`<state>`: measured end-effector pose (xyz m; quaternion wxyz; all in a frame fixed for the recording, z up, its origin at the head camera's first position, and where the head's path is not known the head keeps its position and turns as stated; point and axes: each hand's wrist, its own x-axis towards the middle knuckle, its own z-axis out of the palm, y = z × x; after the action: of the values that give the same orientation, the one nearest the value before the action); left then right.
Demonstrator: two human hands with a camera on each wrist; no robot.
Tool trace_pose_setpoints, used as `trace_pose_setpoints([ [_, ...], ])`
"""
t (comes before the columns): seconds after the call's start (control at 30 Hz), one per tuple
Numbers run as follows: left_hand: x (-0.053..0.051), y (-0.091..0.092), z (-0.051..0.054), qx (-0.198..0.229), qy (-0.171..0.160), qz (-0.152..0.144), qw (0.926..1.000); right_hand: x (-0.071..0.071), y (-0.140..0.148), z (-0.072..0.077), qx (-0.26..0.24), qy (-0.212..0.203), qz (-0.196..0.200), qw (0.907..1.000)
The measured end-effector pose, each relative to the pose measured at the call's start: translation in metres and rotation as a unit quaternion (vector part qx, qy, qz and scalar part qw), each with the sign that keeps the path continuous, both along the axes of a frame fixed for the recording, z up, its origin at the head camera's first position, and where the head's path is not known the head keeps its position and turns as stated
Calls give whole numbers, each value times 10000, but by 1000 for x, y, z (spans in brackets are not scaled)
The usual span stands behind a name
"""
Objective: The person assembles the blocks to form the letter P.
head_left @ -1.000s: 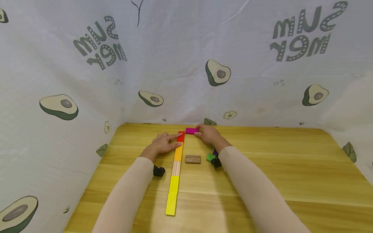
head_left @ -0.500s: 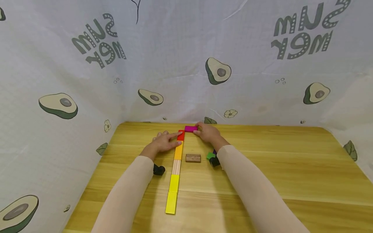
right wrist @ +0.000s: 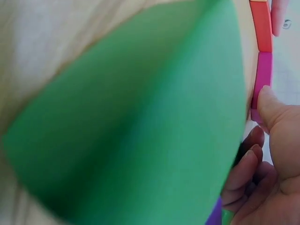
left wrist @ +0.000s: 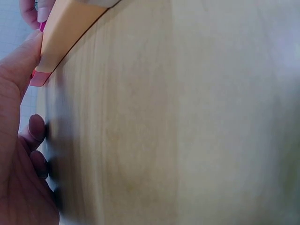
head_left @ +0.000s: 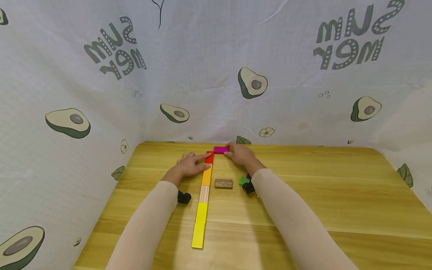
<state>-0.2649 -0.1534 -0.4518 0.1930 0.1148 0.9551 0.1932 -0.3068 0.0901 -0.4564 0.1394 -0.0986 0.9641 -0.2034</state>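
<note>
In the head view my left hand (head_left: 190,165) rests its extended index finger on the red block (head_left: 209,159), its thumb on the orange block (head_left: 206,176). My right hand (head_left: 240,154) pinches the right end of a magenta block (head_left: 220,150), which lies crosswise at the red block's far right corner. The right wrist view shows the magenta block (right wrist: 265,75) end to end against the red block (right wrist: 262,28), with the right thumb on its side. In the left wrist view the left thumb meets the orange block (left wrist: 65,33).
Below the orange block the row continues with a pale wood block (head_left: 204,194) and two yellow blocks (head_left: 201,213). A brown block (head_left: 223,183) lies right of the row. Green (head_left: 243,181) and purple blocks sit near the right forearm. A patterned cloth (head_left: 209,75) hangs behind the table.
My right hand and the magenta block have shifted slightly left, narrowing the gap to the red block. My left hand has stayed on the row.
</note>
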Motion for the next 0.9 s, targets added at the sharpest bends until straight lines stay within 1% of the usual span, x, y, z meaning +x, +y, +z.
trace_pose_setpoints([
  [0.1,0,0,-1,-3,-22,7,10000,1,7,1,-655,-194,57,9976],
  [0.2,1,0,-1,-6,-12,20,10000,3,19,6,-1427,-465,120,9886],
  [0.27,1,0,-1,-17,10,27,10000,6,30,9,-1651,-495,211,9848],
  [0.37,1,0,-2,-17,46,30,10000,12,51,14,-1567,-413,287,9864],
  [0.43,1,0,-2,-9,40,13,10000,18,68,16,-1375,-247,324,9897],
  [0.5,1,0,-2,13,37,-8,10000,26,85,19,-1201,-198,331,9920],
  [0.63,1,-1,-1,45,49,-26,10000,41,112,24,-802,-363,484,9949],
  [0.77,1,-2,-1,48,49,-29,10000,52,126,26,-510,-545,624,9953],
  [0.9,1,-1,0,40,13,-29,10000,54,129,21,-609,-499,558,9953],
])
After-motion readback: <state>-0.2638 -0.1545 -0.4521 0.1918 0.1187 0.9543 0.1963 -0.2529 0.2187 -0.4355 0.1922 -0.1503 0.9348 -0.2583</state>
